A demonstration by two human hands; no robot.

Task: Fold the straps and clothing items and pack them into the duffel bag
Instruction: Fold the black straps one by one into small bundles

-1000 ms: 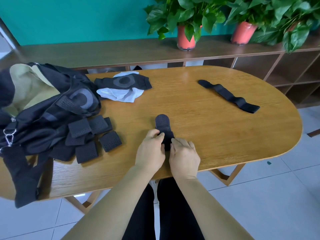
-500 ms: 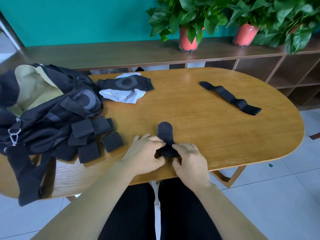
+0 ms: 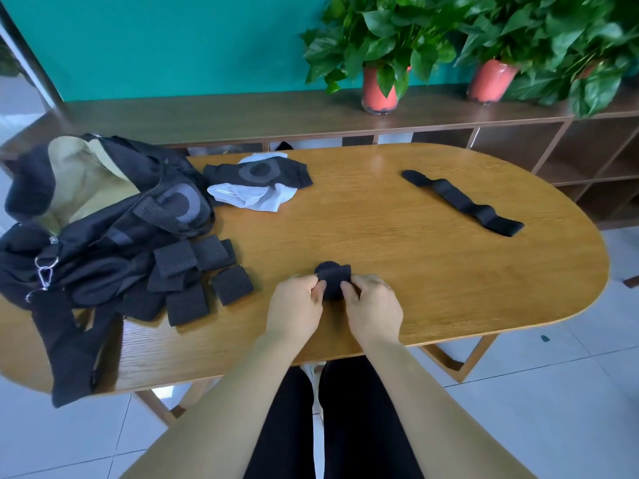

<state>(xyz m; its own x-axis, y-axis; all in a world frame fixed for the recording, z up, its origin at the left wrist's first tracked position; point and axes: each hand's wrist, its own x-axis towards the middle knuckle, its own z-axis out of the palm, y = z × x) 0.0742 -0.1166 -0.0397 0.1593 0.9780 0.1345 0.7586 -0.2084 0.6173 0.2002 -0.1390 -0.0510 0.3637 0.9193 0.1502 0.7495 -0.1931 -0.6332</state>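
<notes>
While the left hand (image 3: 297, 305) and the right hand (image 3: 375, 307) meet near the front edge of the oval wooden table (image 3: 380, 236), each pinches one side of a short black mesh strap (image 3: 333, 276) with curled fingers and thumb. The strap is doubled over into a compact bundle. Its rounded end shows above the fingertips, and it sits low over the tabletop between the two hands; whether it touches the wood cannot be told.

To the left, several folded black mesh straps (image 3: 193, 271) lie in a loose cluster, some overlapping, against the side of the black duffel bag (image 3: 114, 233). The bag slumps on the table's left end with its mouth gaping, tan lining exposed, and a dark part of it hanging over the front edge. A metal snap clip (image 3: 45, 271) dangles at its near side.

Beyond the cluster, a black garment with a grey ring (image 3: 257, 172) lies partly on top of a white garment (image 3: 256, 198). Well apart, on the right of the table, a long black strap (image 3: 463, 202) lies stretched out flat on a diagonal.

Behind the table runs a wooden shelf unit (image 3: 207, 115) carrying leafy plants in red-orange pots (image 3: 378, 89) before a teal wall (image 3: 173, 46).
</notes>
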